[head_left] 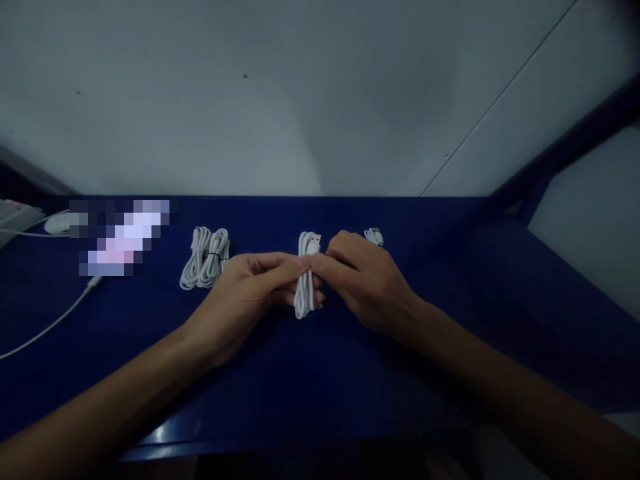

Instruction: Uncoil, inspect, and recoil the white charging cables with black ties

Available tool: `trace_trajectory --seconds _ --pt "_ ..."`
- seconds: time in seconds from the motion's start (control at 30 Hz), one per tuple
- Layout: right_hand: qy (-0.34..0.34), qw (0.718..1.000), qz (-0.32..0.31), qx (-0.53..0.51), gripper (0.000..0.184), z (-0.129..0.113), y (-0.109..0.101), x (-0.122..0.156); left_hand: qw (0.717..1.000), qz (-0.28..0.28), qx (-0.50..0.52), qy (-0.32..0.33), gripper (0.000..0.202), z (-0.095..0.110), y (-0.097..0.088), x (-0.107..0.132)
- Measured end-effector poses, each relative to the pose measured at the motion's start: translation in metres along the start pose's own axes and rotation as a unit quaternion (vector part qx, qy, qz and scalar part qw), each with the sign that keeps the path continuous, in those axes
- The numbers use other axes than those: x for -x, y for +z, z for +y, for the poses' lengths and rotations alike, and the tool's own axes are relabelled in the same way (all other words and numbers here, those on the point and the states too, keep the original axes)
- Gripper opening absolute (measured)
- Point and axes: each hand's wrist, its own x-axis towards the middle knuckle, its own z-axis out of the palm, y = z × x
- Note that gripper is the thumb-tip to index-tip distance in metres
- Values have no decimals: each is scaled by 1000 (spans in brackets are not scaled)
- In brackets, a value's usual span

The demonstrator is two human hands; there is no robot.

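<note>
Between my two hands is a white USB cable (304, 293), folded into a long narrow bundle with its metal plug at the upper end. My left hand (255, 280) grips the bundle from the left, thumb in front and fingers behind it. From the right, my right hand (367, 277) is closed, its thumb and forefinger pinching at the middle of the bundle. Whether a tie lies under those fingertips is hidden. Coiled white cables (204, 259) lie beyond my left hand, a dark tie around one of them. Another white cable bundle (374, 236) shows partly behind my right hand.
A blue table (300, 387) spans the view, with a pale wall (280, 120) along its back edge. At the left are a blurred-out lit device (127, 237), its white cord (47, 330) and a white power strip (17, 217). A blue frame (565, 147) rises at the right.
</note>
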Motion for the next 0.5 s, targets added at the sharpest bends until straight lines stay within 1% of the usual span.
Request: trace_trajectory --seconds 0.1,0.13,0.2,0.27,0.3,0.33,0.37,0.4,0.43,0.47,0.5 --pt "85 992 -10 -97 26 -8 -3 -2 1000 -14 4 8 21 1 -1 0" --pt "121 982 -9 -142 25 -12 -5 -3 1000 -23 6 12 22 1 -2 -1" --pt "207 948 -6 -242 22 -17 -7 -5 999 -41 13 12 28 1 -3 -2" --pt "286 899 2 -332 22 -19 -7 -6 999 -41 9 10 36 0 -4 -3" --pt "317 871 11 -375 23 -19 -6 -6 999 -24 -9 18 39 0 -4 -3" --pt "335 843 23 -420 23 -18 -5 -6 998 9 -41 41 38 -1 -4 -2" --pt "350 811 35 -467 23 -16 -3 -5 992 53 -86 79 35 -1 -3 -1" --pt "364 777 45 -512 23 -15 -1 -5 977 100 -140 128 30 -2 -3 0" --pt "379 746 51 -546 23 -13 1 -5 955 138 -192 181 24 -3 -2 2" --pt "392 714 52 -577 22 -13 2 -4 931 159 -236 228 21 -4 -1 4" --pt "403 686 53 -604 22 -12 3 -4 912 160 -268 265 22 -5 0 6"
